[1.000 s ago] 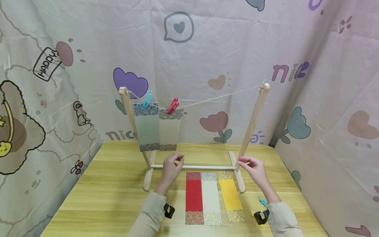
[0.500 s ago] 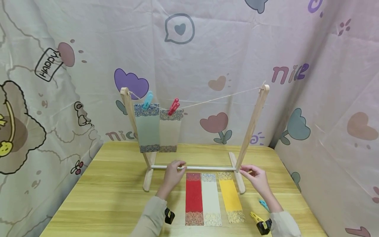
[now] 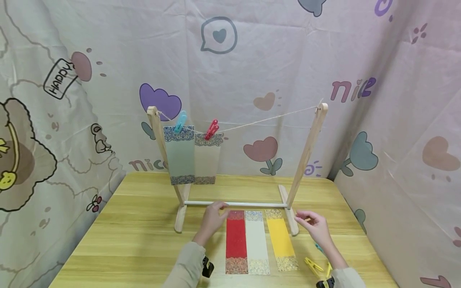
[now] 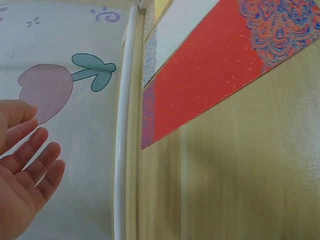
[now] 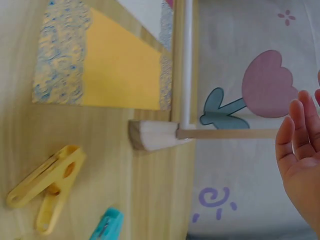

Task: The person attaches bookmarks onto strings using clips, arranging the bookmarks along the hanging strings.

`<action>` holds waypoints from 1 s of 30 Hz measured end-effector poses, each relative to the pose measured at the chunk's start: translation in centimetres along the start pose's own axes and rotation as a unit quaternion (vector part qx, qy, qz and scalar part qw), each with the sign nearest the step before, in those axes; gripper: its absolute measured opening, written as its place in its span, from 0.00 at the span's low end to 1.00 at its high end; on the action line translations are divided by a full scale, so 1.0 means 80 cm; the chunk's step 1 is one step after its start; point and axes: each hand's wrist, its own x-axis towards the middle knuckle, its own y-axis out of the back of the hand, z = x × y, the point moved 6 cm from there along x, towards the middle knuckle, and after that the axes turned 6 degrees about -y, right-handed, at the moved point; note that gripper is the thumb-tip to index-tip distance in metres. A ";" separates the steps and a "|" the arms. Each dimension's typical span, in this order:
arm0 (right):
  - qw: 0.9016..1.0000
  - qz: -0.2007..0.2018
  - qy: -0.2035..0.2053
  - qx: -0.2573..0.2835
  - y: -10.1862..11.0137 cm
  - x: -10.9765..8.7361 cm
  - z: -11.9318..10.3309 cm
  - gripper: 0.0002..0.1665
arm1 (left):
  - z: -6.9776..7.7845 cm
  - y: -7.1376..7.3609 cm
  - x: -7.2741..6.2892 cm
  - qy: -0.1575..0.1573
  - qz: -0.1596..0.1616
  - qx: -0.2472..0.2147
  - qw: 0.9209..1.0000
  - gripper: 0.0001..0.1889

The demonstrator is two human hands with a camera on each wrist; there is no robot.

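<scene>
left hand (image 3: 211, 221), near red card (image 3: 236, 240), and right hand (image 3: 315, 226), near rack (image 3: 307, 154), hold nothing, fingers loose; card best lifted by its edge.

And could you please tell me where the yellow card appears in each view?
Head: the yellow card lies low, right of centre.
Left wrist: part of the yellow card, top edge, near mid-width.
Right wrist: the yellow card, upper left.
Shared landmark: the white rod, in all three.
</scene>
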 end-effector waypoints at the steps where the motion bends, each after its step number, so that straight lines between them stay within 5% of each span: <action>1: 1.000 0.000 -0.003 -0.004 0.001 -0.003 0.002 0.08 | 0.000 -0.001 -0.001 -0.002 -0.002 0.002 1.000 0.09; 20: 0.998 -0.014 -0.041 -0.040 0.025 -0.053 0.035 0.13 | -0.024 -0.035 -0.018 0.030 -0.143 0.040 0.989 0.24; 30: 0.992 -0.034 -0.089 -0.078 0.029 -0.075 0.049 0.14 | -0.025 -0.043 -0.019 0.025 -0.178 0.045 0.983 0.26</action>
